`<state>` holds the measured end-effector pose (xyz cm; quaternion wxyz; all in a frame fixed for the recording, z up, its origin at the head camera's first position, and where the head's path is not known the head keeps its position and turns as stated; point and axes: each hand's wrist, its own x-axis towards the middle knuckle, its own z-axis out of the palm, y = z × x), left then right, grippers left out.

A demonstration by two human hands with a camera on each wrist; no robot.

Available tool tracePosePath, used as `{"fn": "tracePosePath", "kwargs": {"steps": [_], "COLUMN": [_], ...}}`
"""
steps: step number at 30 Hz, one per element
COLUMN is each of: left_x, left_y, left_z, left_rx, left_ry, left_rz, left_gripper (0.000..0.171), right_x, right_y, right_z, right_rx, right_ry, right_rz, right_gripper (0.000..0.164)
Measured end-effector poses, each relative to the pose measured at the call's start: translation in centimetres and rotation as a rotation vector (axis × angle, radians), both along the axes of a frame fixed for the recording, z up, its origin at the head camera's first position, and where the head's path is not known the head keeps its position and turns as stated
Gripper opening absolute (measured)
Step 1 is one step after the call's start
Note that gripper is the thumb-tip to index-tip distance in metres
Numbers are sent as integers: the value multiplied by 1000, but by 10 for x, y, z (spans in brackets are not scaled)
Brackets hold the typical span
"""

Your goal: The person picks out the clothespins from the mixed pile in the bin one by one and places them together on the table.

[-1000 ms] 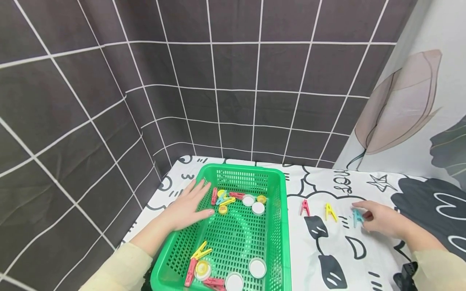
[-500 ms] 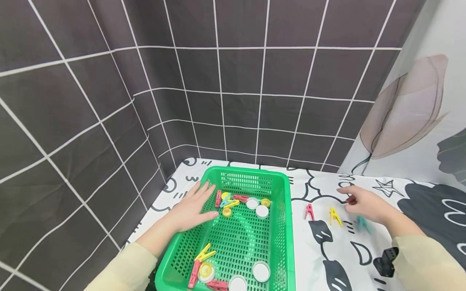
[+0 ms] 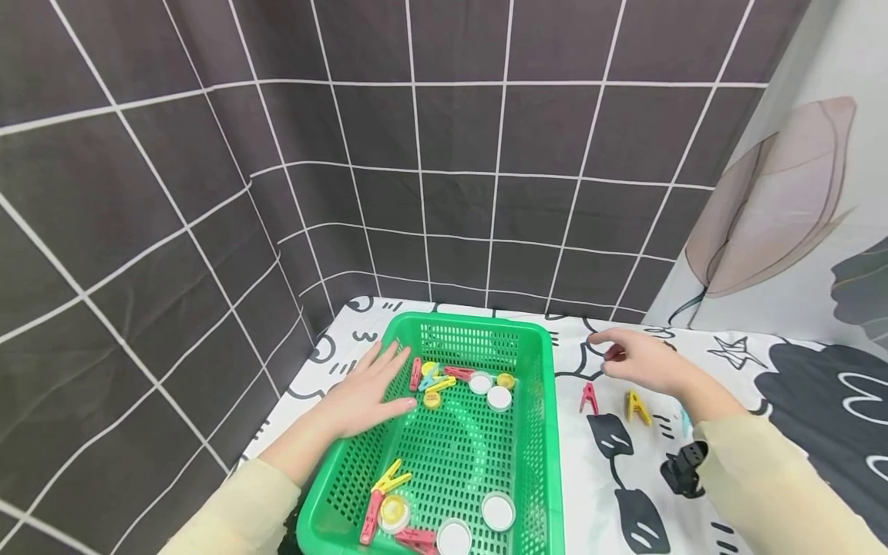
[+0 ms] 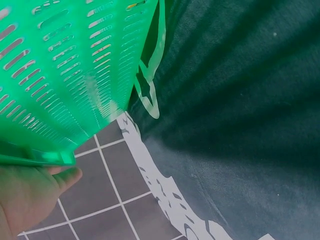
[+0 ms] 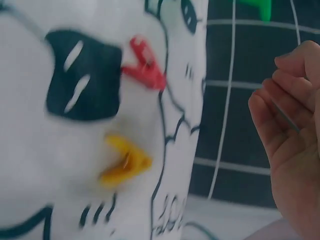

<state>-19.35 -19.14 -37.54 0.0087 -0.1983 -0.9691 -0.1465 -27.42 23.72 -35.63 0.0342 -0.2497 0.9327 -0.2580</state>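
Over white printed cloth (image 3: 586, 505), the loosely curled, seemingly empty right hand (image 3: 641, 361) is hovering; the spread left hand (image 3: 362, 402), if leaning, could be tipping the green plastic basket (image 3: 553, 432).

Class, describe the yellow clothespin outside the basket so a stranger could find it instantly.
Start at the green basket, then look right, onto the white patterned cloth. The yellow clothespin is there between the red clothespin and the partly hidden blue clothespin. Its colour sets it apart from both neighbours.
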Motion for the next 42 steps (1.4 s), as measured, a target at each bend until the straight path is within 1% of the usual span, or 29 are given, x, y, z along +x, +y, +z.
{"fn": "tracePosePath", "kwargs": {"steps": [4,7,15,25,31,35,39,42], "left_x": [0,0,0,0,0,-1,-1,-1], "left_y": [0,0,-1,0,0,-1,-1,0], "left_z": [1,0,-2,-1,0,-2,-1,0], "left_rx": [2,3,-2,-2,2,-7,-4,6], "left_ry": [-2,2,13,6,2,5,6,2], "left_rz": [-2,-5,-4,-2,-2,-3,-4,-4], "left_gripper": [88,88,87,87,87,87,87,86], "right_x": [-1,-3,-6,-9,-9,-10,-8,-5], "right_y": [-20,-32,-62,-87,-105,-116,-126,-134], "right_z": [8,10,22,32,38,41,42,40], "right_rx": [-19,-24,-75,-94,-186,-225,-220,-202], "right_ry": [28,28,-56,-105,-148,-165,-170,-166], "right_rz": [49,73,84,90,37,27,53,97], "right_gripper": [42,42,44,44,43,42,41,43]}}
